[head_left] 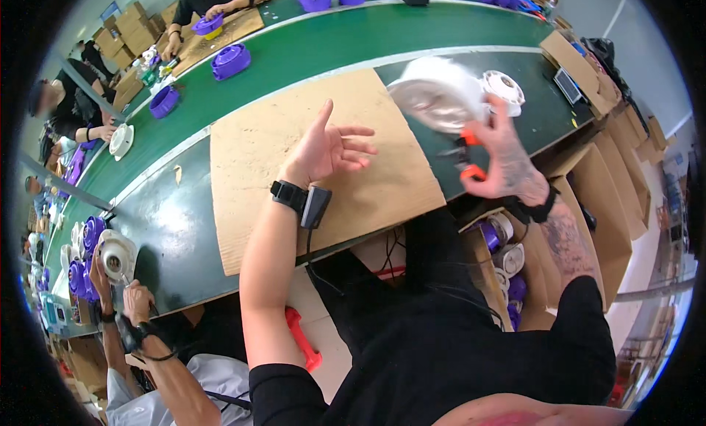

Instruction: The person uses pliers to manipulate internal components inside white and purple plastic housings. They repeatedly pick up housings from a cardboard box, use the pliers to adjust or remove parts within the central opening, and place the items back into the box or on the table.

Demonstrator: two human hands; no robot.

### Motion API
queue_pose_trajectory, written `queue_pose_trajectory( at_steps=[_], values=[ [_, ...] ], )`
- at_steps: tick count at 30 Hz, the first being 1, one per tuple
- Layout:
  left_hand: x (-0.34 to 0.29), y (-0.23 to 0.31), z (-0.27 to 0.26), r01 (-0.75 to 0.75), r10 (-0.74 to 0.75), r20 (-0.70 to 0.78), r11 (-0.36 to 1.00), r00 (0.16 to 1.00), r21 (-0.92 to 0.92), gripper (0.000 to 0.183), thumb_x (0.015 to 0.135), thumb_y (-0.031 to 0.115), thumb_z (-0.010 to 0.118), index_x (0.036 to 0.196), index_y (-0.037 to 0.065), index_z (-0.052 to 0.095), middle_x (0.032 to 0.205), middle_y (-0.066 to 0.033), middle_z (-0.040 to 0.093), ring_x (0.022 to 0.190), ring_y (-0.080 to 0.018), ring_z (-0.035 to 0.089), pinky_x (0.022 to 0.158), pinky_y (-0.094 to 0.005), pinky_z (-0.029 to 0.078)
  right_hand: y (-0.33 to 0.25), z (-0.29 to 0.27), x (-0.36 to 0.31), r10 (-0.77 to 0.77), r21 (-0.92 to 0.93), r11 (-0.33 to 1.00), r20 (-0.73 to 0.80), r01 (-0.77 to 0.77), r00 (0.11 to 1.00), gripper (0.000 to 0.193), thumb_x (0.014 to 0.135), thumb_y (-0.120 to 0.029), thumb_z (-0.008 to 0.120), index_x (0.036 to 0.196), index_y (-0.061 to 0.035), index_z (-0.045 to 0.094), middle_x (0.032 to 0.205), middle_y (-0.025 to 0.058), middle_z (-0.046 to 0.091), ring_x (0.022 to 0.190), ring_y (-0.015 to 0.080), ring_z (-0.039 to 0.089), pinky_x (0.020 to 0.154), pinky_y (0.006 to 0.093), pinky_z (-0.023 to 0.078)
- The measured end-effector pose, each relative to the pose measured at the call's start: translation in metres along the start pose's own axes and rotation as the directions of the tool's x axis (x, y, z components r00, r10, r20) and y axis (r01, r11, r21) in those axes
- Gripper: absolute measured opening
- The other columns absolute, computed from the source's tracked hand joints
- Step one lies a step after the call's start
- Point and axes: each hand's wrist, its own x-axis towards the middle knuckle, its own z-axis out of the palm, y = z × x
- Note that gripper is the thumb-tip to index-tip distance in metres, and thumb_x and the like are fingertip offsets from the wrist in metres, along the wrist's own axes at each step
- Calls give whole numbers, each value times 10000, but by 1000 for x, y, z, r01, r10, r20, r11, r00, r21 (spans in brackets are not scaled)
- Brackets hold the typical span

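Observation:
My left hand (334, 148) is held palm up above a brown cardboard sheet (257, 169), thumb and fingers apart, with nothing in it. To the right, my right hand (507, 158) is closed around small orange-and-black-handled pliers (465, 158), their narrow metal tip pointing left. Just beyond those fingers is a white round plastic housing (437, 91), smeared by motion. Whether my right fingers also touch the housing, I cannot tell. A second white round part (503, 89) with a hole in its middle lies on the green bench behind my right hand.
Beside my right leg a cardboard box (482, 268) holds white and purple parts. Purple housings (232, 61) sit on the green conveyor (309, 51). At the lower left a co-worker's hands (136, 301) work on a white part (116, 257); another person works across the belt.

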Motion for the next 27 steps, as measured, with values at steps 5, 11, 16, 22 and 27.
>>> queue_pose_trajectory(
  at_steps=[5, 11, 16, 22, 27],
  values=[
    [0, 1, -25, -103, 68, -293, 989, 954, -106, 764, 972, 670, 505, 1287, -19, 604, 1158, -154, 712, 886, -264, 742, 779, -391, 641, -13, 68, 72, -437, 19, 893, 269, 449, 858, 656, 494, -250, 876, 1072, -26, 661, 1429, 252, 333, 1128, 385, 541, 1007, 437, 491],
    [-2, 12, -74, -393, 281, -501, 910, 818, -131, 553, 954, 410, 554, 1335, 11, 584, 1249, -123, 690, 1108, -264, 684, 1010, -391, 535, -9, 83, 106, -416, 319, 884, 206, 341, 886, 711, 592, -229, 823, 1235, -27, 593, 1477, 238, 360, 1188, 348, 545, 1047, 410, 471],
    [6, -4, -110, -556, 478, -651, 825, 589, 102, 451, 903, 268, 637, 1284, 36, 566, 1196, -121, 629, 1112, -250, 588, 995, -389, 466, 22, 112, 96, -126, 852, 225, 506, -472, 853, 748, 759, -223, 676, 1443, 10, 484, 1350, 160, 586, 1253, 280, 561, 1070, 395, 460],
    [4, -2, -75, -415, 493, -701, 859, 515, 299, 656, 862, 224, 703, 1390, -44, 420, 1231, -182, 571, 1172, -255, 556, 984, -394, 491, 51, 92, 102, -25, 802, 100, 594, -589, 804, 718, 802, -168, 605, 1469, 40, 437, 1355, 208, 597, 1291, 322, 573, 1166, 480, 392],
    [3, 4, -76, -464, 524, -663, 838, 534, 288, 625, 869, 238, 721, 1367, -22, 446, 1200, -164, 590, 1099, -247, 618, 922, -362, 539, 58, 117, 108, 44, 800, 82, 592, -594, 804, 514, 875, -97, 576, 1372, 15, 511, 1209, 190, 657, 1125, 291, 657, 1028, 440, 511]
  ],
)
